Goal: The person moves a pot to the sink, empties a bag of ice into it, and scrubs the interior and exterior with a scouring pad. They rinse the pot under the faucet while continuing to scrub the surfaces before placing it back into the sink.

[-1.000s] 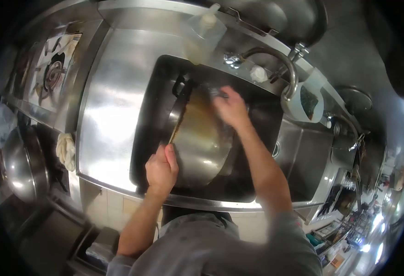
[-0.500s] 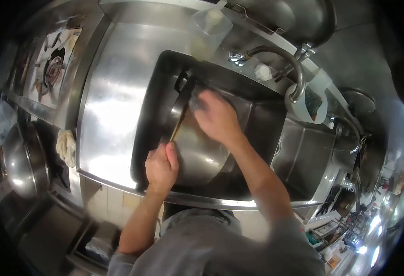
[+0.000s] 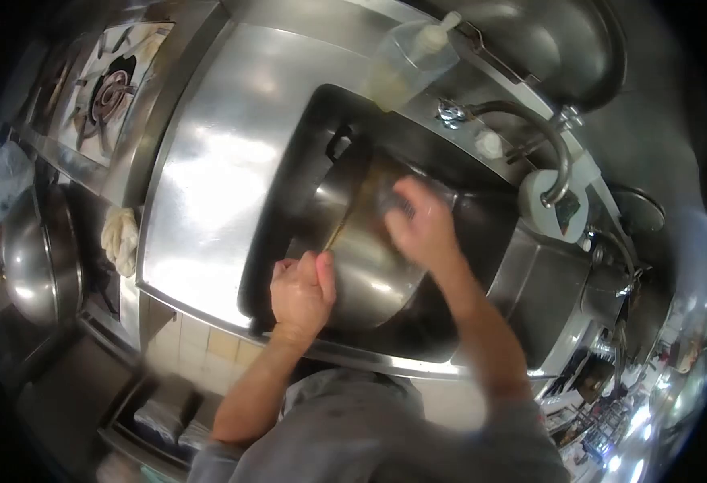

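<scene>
A large stainless steel pot (image 3: 370, 278) lies tilted in the dark sink basin (image 3: 277, 274), its loop handle (image 3: 339, 143) toward the far left. My left hand (image 3: 301, 291) is closed on the near end of the pot's rim. Over the pot's brown-stained inner wall, my right hand (image 3: 424, 225) is curled round a dark grey scrubber (image 3: 389, 197), smeared by motion. The fingers partly cover the scrubber.
A faucet (image 3: 531, 121) arches over the basin's right side, beside a white container (image 3: 559, 211). A clear pump bottle (image 3: 414, 64) stands at the back edge. Left are a steel counter (image 3: 208, 169), gloves (image 3: 119, 237) and a gas burner (image 3: 112, 97).
My right hand has moved with the scrubber from near the pot's upper rim down and right over its inner wall. My left hand still holds the rim. The whole view has shifted slightly.
</scene>
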Demonstrator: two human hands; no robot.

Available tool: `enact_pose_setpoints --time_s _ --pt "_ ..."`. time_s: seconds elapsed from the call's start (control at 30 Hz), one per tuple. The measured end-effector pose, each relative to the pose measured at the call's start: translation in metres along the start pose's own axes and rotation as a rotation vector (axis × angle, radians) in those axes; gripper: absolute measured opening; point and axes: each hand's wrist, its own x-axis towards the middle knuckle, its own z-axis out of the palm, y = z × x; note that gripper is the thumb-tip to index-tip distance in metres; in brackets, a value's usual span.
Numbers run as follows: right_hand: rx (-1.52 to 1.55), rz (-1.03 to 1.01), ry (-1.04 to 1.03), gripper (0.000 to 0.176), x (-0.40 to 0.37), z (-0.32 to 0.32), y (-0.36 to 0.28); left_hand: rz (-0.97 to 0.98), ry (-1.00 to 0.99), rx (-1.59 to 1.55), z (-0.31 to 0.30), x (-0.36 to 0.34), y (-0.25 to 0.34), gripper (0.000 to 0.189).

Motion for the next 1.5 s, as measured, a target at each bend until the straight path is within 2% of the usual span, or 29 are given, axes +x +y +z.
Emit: enact_pose_setpoints --time_s 0.03,0.1,0.13,0.2,0.23,0.33,0.4,0.43,0.5,0.53,0.6,0.7,0.77,0.8,0.9,0.93,0.97,1.07,1.13,1.17,1.23,1.27,1.33,1.37,1.43,1.5 --pt "0.015 0.143 -0.080 0.024 0.024 0.002 0.019 -0.002 -0.016 -0.012 -0.001 0.002 0.000 0.030" --pt "-0.186 0.265 -0.171 0.024 0.072 0.009 0.015 -0.009 -0.029 -0.036 0.001 0.000 0.003 0.030" --pt "-0.182 0.258 -0.169 0.024 0.069 0.013 0.007 0.002 -0.013 -0.033 0.001 0.002 0.002 0.030" --pt "-0.049 0.113 -0.040 0.024 0.030 0.015 -0.014 0.010 -0.014 -0.038 -0.001 0.000 0.001 0.030" --pt "-0.051 -0.030 0.013 0.024 0.007 0.012 -0.026 0.030 -0.013 -0.005 -0.001 0.002 0.000 0.029" --pt "-0.082 -0.040 -0.034 0.025 -0.007 0.010 -0.033 0.037 -0.016 0.004 -0.002 0.000 0.000 0.028" --pt "-0.054 0.153 -0.118 0.027 0.034 0.010 0.001 0.043 -0.012 -0.004 -0.005 0.002 -0.002 0.028" --pt "-0.156 0.360 -0.249 0.028 0.066 0.006 0.006 0.006 -0.032 -0.026 -0.006 0.002 -0.001 0.031" --pt "-0.249 0.226 -0.104 0.026 0.073 0.020 0.010 -0.028 -0.052 -0.058 -0.005 0.005 0.002 0.033" --pt "-0.244 0.222 -0.109 0.026 0.066 0.023 0.002 -0.020 -0.034 -0.072 -0.005 0.006 0.001 0.033" --pt "-0.066 0.055 -0.020 0.025 0.022 0.011 -0.018 0.010 -0.047 -0.112 -0.004 0.003 0.005 0.034" --pt "-0.068 -0.065 0.009 0.027 -0.006 0.011 -0.031 0.012 -0.032 -0.067 -0.005 0.001 0.000 0.033" --pt "-0.061 0.157 -0.098 0.026 0.032 0.011 0.003 -0.010 -0.048 -0.122 -0.004 0.002 0.000 0.034" --pt "-0.168 0.293 -0.196 0.026 0.061 0.010 0.013 -0.005 -0.044 -0.125 -0.002 0.003 0.000 0.034" --pt "-0.258 0.218 -0.098 0.026 0.069 0.027 0.000 0.001 0.009 -0.060 -0.005 0.004 -0.003 0.034" --pt "-0.142 0.268 -0.148 0.024 0.052 0.017 -0.016 0.009 -0.012 -0.059 -0.007 0.001 -0.002 0.034" --pt "-0.062 0.103 -0.053 0.023 0.029 0.014 -0.025 0.026 -0.024 -0.070 -0.004 0.004 0.002 0.035" --pt "-0.107 0.008 -0.045 0.025 0.006 0.017 -0.042 0.043 -0.056 -0.017 -0.006 0.003 0.000 0.024" --pt "-0.029 0.103 -0.058 0.026 0.033 0.020 -0.013 0.043 -0.047 -0.004 -0.008 0.007 -0.002 0.024" --pt "-0.090 0.205 -0.123 0.027 0.058 0.020 0.004 0.043 -0.042 -0.012 -0.005 0.006 0.000 0.024" --pt "-0.104 0.263 -0.079 0.027 0.070 0.028 0.002 0.034 -0.044 -0.006 -0.001 0.004 -0.002 0.025" --pt "-0.102 0.265 -0.079 0.027 0.064 0.031 -0.005 0.018 -0.040 0.008 -0.002 0.002 -0.003 0.025" --pt "-0.020 0.078 0.048 0.029 0.023 0.025 -0.025 0.055 -0.042 -0.028 -0.006 0.000 -0.002 0.030" --pt "-0.128 -0.027 0.022 0.029 0.004 0.021 -0.041 0.072 -0.013 -0.066 -0.002 0.003 0.001 0.034" --pt "-0.132 0.001 -0.006 0.027 -0.011 0.015 -0.049 0.061 -0.041 -0.084 0.000 0.001 0.004 0.034" --pt "-0.030 0.180 0.064 0.030 0.005 0.005 0.003 0.023 -0.058 -0.082 -0.002 0.002 0.003 0.033"
